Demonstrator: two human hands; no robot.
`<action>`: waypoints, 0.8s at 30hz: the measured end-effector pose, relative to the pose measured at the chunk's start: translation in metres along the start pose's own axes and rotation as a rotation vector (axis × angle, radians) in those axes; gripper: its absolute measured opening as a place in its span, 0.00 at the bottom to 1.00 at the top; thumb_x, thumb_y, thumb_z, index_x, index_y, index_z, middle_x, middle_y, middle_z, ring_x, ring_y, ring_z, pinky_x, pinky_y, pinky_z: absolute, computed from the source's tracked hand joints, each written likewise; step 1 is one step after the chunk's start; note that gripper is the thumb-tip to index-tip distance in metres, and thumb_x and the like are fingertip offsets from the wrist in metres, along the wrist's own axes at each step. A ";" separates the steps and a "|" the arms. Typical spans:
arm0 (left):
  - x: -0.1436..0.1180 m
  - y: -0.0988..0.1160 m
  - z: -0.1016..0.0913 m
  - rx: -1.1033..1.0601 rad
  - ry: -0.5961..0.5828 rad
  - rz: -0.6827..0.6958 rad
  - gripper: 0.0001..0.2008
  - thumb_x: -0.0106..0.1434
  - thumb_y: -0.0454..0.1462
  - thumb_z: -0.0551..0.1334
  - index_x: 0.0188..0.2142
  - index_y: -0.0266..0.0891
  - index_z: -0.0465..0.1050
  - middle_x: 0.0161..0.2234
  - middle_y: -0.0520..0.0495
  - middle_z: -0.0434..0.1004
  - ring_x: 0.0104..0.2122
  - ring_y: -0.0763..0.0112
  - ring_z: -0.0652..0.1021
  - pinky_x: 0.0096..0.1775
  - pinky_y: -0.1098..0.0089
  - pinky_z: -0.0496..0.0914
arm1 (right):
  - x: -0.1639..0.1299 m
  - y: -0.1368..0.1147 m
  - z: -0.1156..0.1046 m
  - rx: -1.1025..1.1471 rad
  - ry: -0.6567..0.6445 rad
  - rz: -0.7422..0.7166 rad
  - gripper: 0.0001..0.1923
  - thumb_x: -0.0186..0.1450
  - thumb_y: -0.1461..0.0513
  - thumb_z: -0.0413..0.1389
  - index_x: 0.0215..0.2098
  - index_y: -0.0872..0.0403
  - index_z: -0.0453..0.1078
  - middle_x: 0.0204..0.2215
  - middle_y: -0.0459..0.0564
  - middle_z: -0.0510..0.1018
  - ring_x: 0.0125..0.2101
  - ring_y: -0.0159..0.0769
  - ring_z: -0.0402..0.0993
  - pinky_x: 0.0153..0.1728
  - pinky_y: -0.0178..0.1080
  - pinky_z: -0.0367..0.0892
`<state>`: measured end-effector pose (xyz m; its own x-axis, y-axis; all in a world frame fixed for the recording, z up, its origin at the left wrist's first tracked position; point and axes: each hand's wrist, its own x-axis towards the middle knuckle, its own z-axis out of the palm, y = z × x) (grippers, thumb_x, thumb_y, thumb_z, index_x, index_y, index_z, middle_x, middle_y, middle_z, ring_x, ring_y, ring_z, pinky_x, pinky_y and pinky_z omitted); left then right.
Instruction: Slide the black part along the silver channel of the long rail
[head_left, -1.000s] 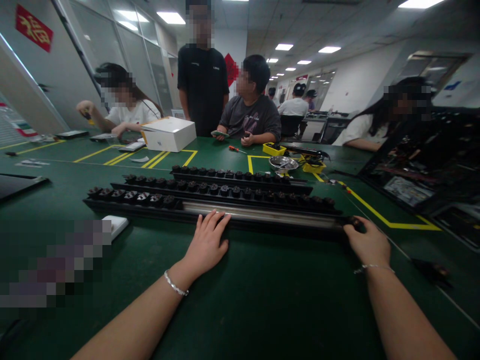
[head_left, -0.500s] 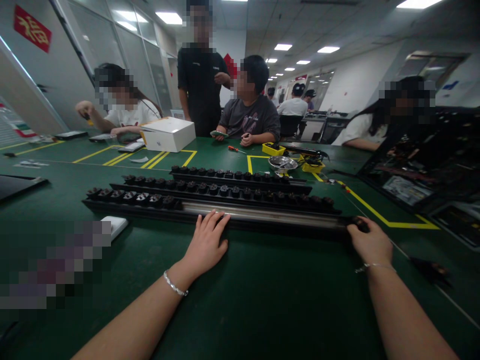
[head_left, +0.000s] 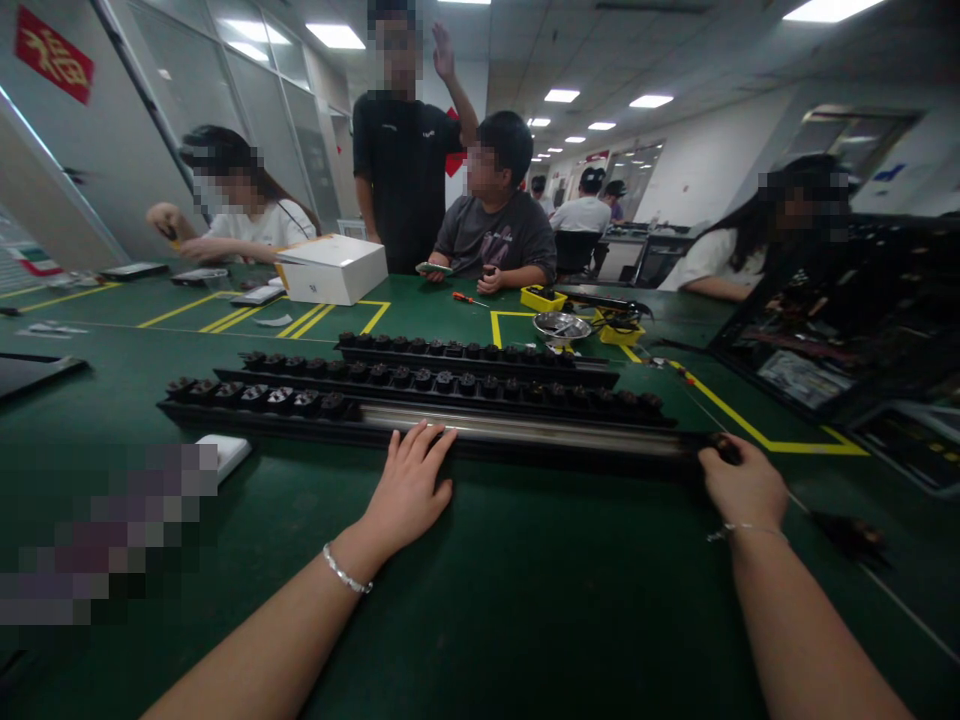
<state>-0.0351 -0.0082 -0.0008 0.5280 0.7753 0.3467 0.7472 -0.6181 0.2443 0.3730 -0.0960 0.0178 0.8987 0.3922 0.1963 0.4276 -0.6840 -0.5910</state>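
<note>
- Left hand (head_left: 409, 490) is lying flat, fingers spread, pressing on the near rail (head_left: 525, 435).
- Right hand (head_left: 742, 487) is curling around the rail's right end.
- Rail is lying across the green table (head_left: 525, 600), beside two more.

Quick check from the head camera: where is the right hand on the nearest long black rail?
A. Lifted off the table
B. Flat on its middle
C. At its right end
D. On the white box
C. The right hand sits at the right end of the nearest black rail, while the left hand rests with its fingers on the rail's middle stretch.
</note>
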 end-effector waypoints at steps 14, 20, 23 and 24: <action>-0.001 -0.004 0.004 0.001 0.023 0.019 0.31 0.59 0.34 0.56 0.62 0.45 0.52 0.61 0.44 0.58 0.63 0.54 0.54 0.61 0.43 0.47 | 0.001 0.003 -0.002 0.049 0.052 0.043 0.29 0.53 0.52 0.52 0.52 0.51 0.70 0.46 0.55 0.75 0.45 0.49 0.70 0.49 0.48 0.64; -0.001 -0.005 0.005 -0.006 0.035 0.029 0.31 0.58 0.34 0.56 0.62 0.46 0.52 0.61 0.44 0.59 0.63 0.54 0.54 0.61 0.43 0.47 | 0.006 0.006 -0.003 0.059 0.052 0.080 0.29 0.53 0.53 0.52 0.52 0.51 0.70 0.48 0.54 0.75 0.47 0.49 0.70 0.50 0.47 0.64; -0.001 -0.004 0.005 -0.003 0.032 0.029 0.31 0.59 0.34 0.56 0.62 0.45 0.52 0.61 0.44 0.58 0.63 0.54 0.54 0.61 0.43 0.47 | 0.007 0.007 -0.002 0.056 0.051 0.072 0.30 0.53 0.53 0.52 0.53 0.51 0.70 0.48 0.54 0.75 0.47 0.49 0.70 0.50 0.47 0.64; -0.001 -0.004 0.005 0.000 0.031 0.027 0.31 0.59 0.34 0.56 0.62 0.45 0.53 0.61 0.44 0.59 0.63 0.54 0.54 0.61 0.43 0.47 | 0.007 0.007 -0.002 0.051 0.055 0.069 0.30 0.53 0.53 0.52 0.53 0.51 0.70 0.48 0.55 0.75 0.47 0.49 0.70 0.50 0.48 0.64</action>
<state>-0.0369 -0.0055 -0.0063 0.5349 0.7541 0.3811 0.7329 -0.6385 0.2348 0.3830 -0.0993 0.0162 0.9305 0.3096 0.1957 0.3601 -0.6757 -0.6432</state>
